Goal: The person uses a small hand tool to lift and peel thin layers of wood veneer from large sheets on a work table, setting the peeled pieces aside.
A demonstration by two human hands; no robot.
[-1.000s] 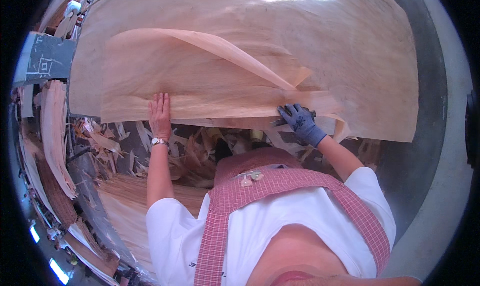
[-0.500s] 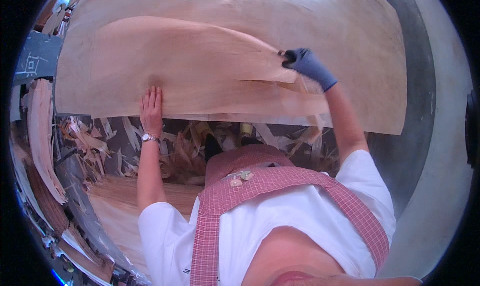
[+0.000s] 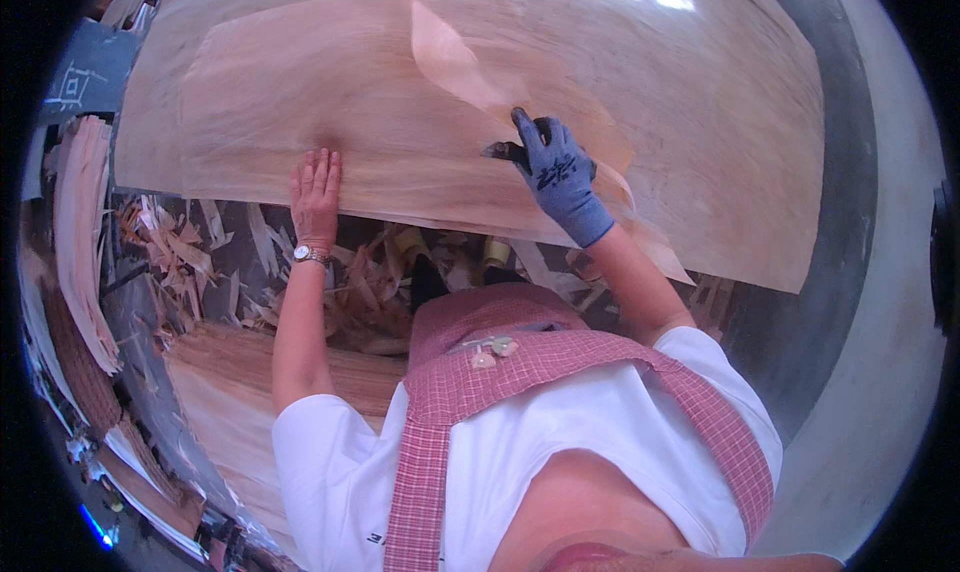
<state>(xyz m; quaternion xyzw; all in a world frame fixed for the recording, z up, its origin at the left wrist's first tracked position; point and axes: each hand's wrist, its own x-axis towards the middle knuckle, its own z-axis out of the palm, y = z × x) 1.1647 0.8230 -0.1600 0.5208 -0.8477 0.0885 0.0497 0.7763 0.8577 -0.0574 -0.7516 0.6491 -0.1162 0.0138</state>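
Note:
A broad, thin sheet of wood veneer (image 3: 270,92) lies over a larger veneer sheet (image 3: 740,162). My bare left hand (image 3: 317,187), a watch at its wrist, rests flat on the near edge with fingers stretched out. On my right hand (image 3: 555,167) is a blue-grey glove with dark fingertips. A long, twisted veneer strip (image 3: 450,57) passes under that hand and hangs toward the near edge at the right. The fingers curl over the strip; the thumb points left, apart from them. The exact grip is hidden beneath the glove.
Veneer scraps (image 3: 370,282) litter the floor around my feet. A veneer stack (image 3: 250,372) lies near my left arm, and bundled strips (image 3: 82,232) stand at the far left. A dark painted block (image 3: 85,72) adjoins the sheets. A pale, curved surface (image 3: 880,302) borders the right side.
My right hand has moved left and nearer to me, with the strip now twisting free above the sheet. The raised fold in the sheet has flattened. My left hand stays flat on it.

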